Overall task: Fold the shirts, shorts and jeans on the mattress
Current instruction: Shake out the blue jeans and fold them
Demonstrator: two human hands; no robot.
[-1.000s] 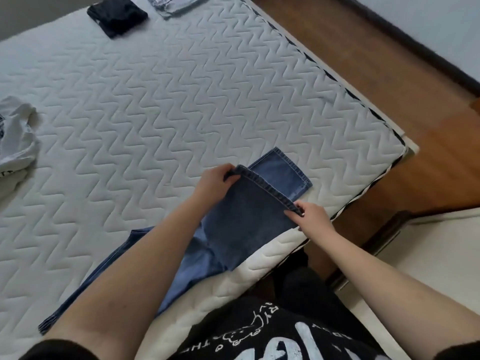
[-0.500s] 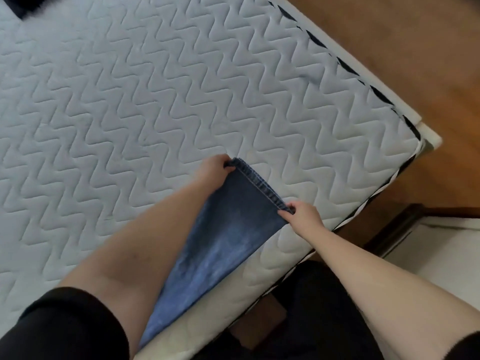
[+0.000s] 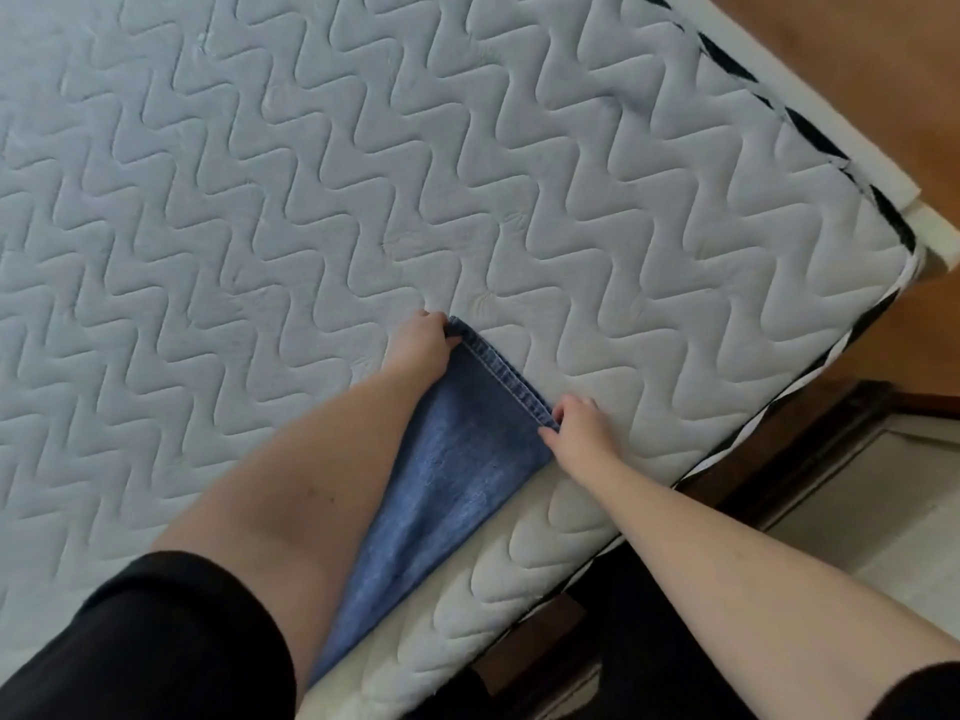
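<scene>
Jeans [image 3: 457, 475] lie on the mattress [image 3: 311, 200] near its 5 o'clock edge, running from the hem at centre frame down toward 7 o'clock, where our left arm hides the rest. We judge the fold as early: the two leg hems look stacked edge on edge, but no crosswise fold shows. No shirts or shorts are in view, so we cannot tell how much of the task is left

Left hand [image 3: 421, 345] sits at the hem's 10 o'clock corner, fingers curled round it in a pinch. Right hand [image 3: 582, 433] pinches the 4 o'clock corner, thumb under the edge. Both forearms reach forward, low over the quilted surface, hem stretched straight between them
</scene>
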